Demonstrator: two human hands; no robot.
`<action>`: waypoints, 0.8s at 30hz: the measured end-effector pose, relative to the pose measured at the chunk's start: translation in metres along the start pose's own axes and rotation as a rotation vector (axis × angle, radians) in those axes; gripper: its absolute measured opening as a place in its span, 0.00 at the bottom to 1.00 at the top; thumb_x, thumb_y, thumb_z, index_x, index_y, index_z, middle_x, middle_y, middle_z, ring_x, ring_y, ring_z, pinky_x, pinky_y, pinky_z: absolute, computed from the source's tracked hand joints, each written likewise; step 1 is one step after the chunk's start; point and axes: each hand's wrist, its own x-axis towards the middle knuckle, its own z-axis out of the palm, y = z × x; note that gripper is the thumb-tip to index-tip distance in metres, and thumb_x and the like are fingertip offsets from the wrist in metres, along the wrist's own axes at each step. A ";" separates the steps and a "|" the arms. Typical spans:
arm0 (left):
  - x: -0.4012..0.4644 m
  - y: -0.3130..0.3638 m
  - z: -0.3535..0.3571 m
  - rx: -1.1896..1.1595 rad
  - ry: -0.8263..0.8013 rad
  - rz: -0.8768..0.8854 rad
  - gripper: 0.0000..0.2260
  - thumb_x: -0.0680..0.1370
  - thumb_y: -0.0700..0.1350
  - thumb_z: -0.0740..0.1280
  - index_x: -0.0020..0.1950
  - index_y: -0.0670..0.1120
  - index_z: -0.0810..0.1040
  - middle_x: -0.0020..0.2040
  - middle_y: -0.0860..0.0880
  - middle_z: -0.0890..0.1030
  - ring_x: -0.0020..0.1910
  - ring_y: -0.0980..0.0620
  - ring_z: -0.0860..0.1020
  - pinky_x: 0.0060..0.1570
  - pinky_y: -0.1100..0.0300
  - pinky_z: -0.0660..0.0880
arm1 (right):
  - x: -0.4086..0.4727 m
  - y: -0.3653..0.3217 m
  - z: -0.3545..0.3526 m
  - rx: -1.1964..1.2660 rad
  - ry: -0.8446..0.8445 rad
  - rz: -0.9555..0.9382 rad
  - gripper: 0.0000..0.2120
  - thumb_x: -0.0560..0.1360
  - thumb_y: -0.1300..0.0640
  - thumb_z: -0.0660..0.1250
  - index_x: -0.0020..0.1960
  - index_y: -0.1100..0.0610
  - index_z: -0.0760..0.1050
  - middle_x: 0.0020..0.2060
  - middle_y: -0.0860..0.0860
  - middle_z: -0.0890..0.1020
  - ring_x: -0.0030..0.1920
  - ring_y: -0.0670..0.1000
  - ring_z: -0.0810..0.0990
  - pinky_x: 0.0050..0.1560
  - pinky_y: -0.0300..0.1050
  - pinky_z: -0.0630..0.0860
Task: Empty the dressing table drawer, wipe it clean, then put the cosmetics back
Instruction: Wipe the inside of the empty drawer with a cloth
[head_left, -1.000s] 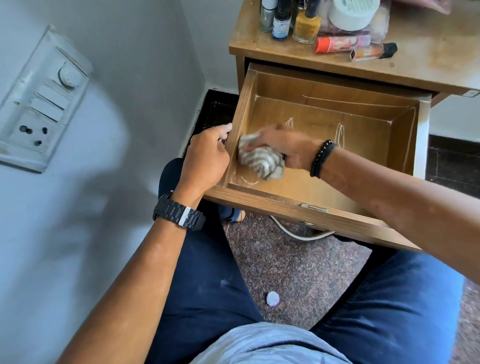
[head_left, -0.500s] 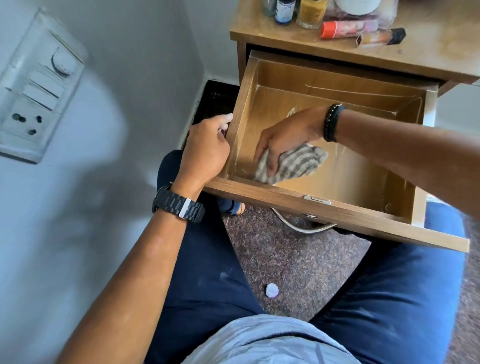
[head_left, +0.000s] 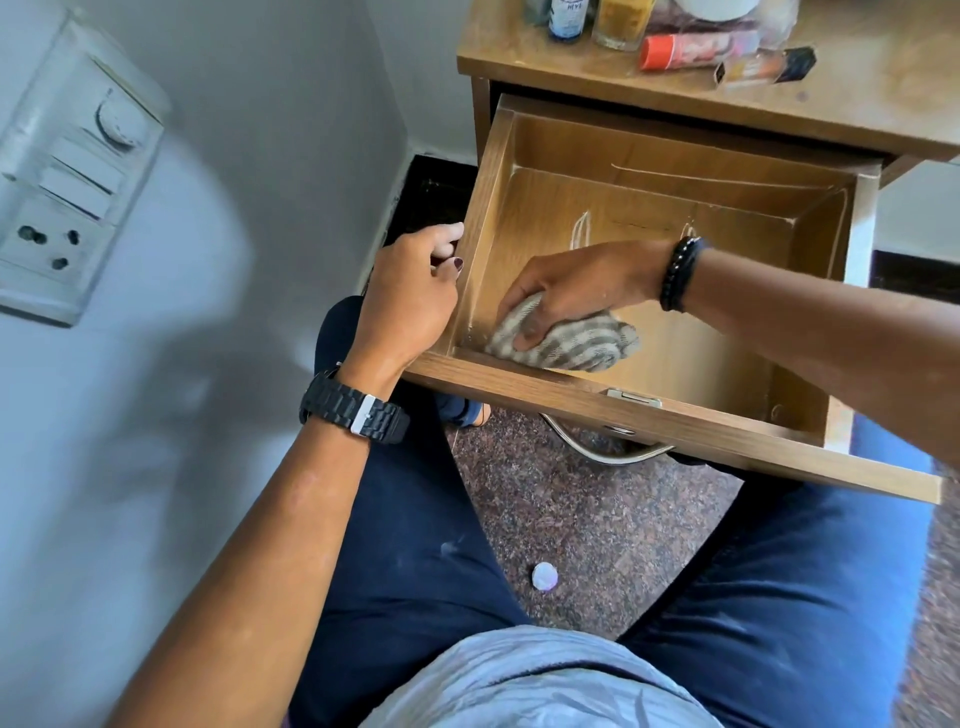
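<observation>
The wooden drawer (head_left: 737, 249) is pulled out of the dressing table and holds nothing but a crumpled grey striped cloth (head_left: 576, 343) in its front left corner. My right hand (head_left: 576, 286) reaches in from the right and grips that cloth against the drawer floor. My left hand (head_left: 410, 301) grips the drawer's left side wall from outside, fingers curled over its top edge. Cosmetics stand on the table top (head_left: 857, 104): a dark bottle (head_left: 569, 15), a yellow bottle (head_left: 621, 21), an orange-capped tube (head_left: 696, 47) and a small black-capped tube (head_left: 763, 67).
A grey wall with a switchboard (head_left: 67, 176) is close on the left. My knees in dark blue trousers flank the speckled floor (head_left: 571, 509) below the drawer. A small white round object (head_left: 544, 576) lies on the floor. A metal handle (head_left: 597, 452) hangs under the drawer front.
My right hand has moved the cloth from the left wall toward the front edge, then back into the front left corner. My left hand has stayed on the side wall.
</observation>
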 end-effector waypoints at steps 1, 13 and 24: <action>0.000 0.000 0.000 0.002 0.000 -0.004 0.17 0.79 0.38 0.62 0.68 0.48 0.73 0.59 0.50 0.78 0.50 0.56 0.77 0.52 0.64 0.73 | -0.006 0.002 -0.005 -0.067 -0.044 0.042 0.11 0.75 0.60 0.67 0.56 0.61 0.78 0.35 0.51 0.82 0.26 0.45 0.79 0.26 0.35 0.75; -0.001 0.000 0.001 0.009 0.005 0.005 0.18 0.79 0.40 0.63 0.69 0.47 0.71 0.61 0.48 0.78 0.51 0.55 0.77 0.52 0.63 0.74 | 0.018 0.001 0.027 0.089 0.290 -0.084 0.11 0.75 0.55 0.68 0.56 0.57 0.76 0.52 0.54 0.80 0.48 0.53 0.80 0.51 0.53 0.79; -0.001 0.000 0.001 0.025 0.012 0.013 0.18 0.79 0.40 0.63 0.70 0.47 0.70 0.63 0.47 0.77 0.53 0.53 0.78 0.53 0.61 0.75 | 0.029 -0.006 0.040 -0.096 0.584 -0.131 0.15 0.70 0.58 0.73 0.54 0.57 0.73 0.49 0.52 0.81 0.48 0.52 0.81 0.45 0.45 0.80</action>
